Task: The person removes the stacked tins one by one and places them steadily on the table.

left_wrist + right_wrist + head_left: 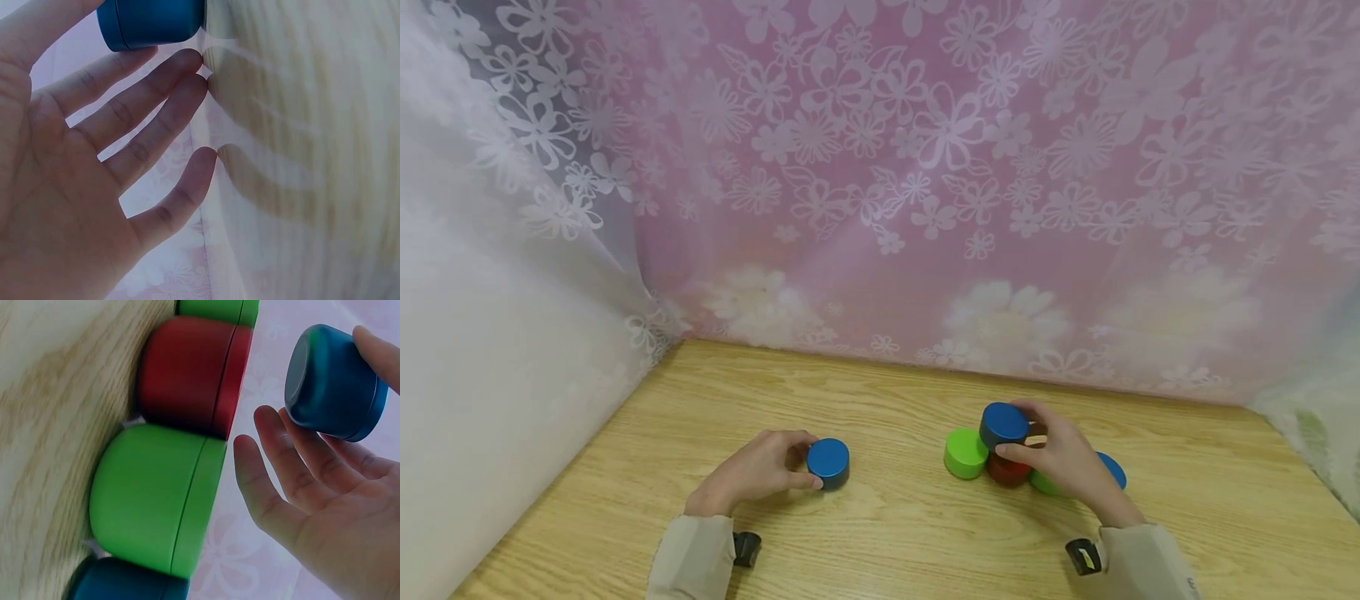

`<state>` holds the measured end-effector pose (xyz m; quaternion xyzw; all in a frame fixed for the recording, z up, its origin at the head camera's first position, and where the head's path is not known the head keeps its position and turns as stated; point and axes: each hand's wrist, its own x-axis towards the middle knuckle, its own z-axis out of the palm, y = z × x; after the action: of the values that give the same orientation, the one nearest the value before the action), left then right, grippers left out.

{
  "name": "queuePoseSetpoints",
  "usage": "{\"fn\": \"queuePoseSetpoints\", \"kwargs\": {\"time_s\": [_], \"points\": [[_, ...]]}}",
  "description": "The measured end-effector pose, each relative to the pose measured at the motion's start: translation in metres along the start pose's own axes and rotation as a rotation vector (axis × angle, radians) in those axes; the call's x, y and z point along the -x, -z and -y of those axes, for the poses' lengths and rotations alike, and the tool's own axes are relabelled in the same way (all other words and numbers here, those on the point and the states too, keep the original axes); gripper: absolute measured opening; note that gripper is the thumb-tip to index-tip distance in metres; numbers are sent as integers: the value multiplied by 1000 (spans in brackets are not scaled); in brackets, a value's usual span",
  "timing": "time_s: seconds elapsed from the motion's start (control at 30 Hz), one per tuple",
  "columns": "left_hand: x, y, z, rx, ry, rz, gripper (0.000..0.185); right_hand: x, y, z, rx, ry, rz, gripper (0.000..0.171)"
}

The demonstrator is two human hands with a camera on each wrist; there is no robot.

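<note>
My left hand (760, 471) pinches a small round blue tin (828, 463) between thumb and fingers; the tin stands on the table at left of centre. In the left wrist view the other fingertips (199, 87) meet the wood. On the right, my right hand (1060, 454) holds a second blue tin (334, 381) by its lidded end, raised above a row of tins. That row has a light green tin (966, 455), a red tin (187, 375), another green tin (153, 497) and a blue tin (128, 581). In the head view my right hand partly covers the row.
The wooden table (895, 542) ends at a pink flowered curtain (880, 208) along its back. A white cloth (512, 333) hangs at the left side, and pale cloth (1318, 400) at the right. Dark bands (747, 550) sit at the wrists.
</note>
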<state>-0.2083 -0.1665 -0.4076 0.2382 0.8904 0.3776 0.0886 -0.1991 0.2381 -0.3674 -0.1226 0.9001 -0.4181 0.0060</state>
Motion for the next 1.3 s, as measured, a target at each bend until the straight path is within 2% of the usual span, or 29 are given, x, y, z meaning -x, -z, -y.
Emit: {"fn": "queuePoseSetpoints", "kwargs": {"time_s": [0.2,0.53,0.8,0.93,1.3], "points": [[-1,0,1,-19,3,-1,50,4,5,-4,10,-7,-13,70],[1,0,1,4,17,3,49,7,11,-11,44,19,-49,67],[0,1,2,-1,-2,5,48,9,17,-16,56,29,-56,66],[-1,1,2,1,-19,8,47,11,21,-20,73,19,-62,67],[0,2,0,-17,-10,4,46,15,32,-28,103,-19,-73,69]]}}
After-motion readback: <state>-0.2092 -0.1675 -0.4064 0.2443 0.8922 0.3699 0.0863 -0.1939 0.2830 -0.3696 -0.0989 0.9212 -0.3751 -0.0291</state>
